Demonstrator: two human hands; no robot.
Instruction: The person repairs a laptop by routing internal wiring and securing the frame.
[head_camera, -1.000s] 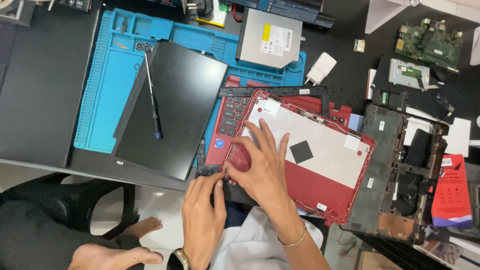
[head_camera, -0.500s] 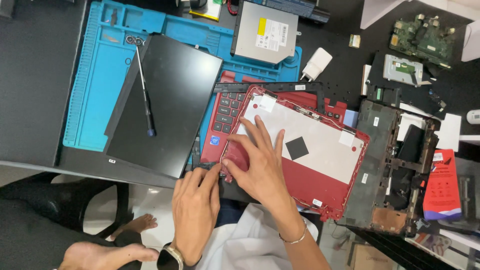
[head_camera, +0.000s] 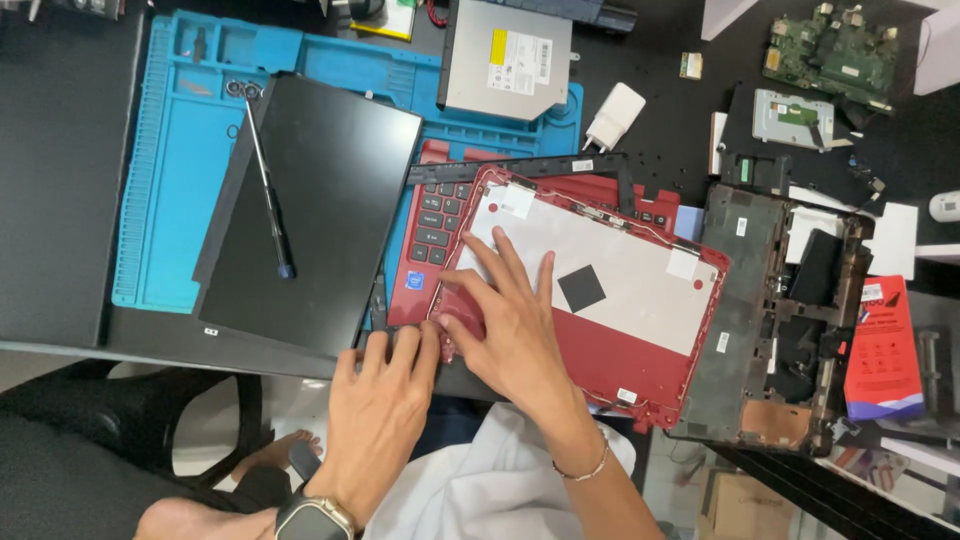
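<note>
tabletop (head_camera: 60, 200): black, crowded | red lid shell (head_camera: 620, 300): near edge, over keyboard base | black panel (head_camera: 310, 210): screwdriver on top | right hand (head_camera: 510, 320): spread flat on shell, now nearer its corner | left hand (head_camera: 385, 385): has shifted up, fingertips pinching shell's corner edge.

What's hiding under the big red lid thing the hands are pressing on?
Under the red plastic laptop lid shell lies a red laptop base with black keys; only its left and top edges show. The right hand and left hand press the shell's corner. The rest is covered.
</note>
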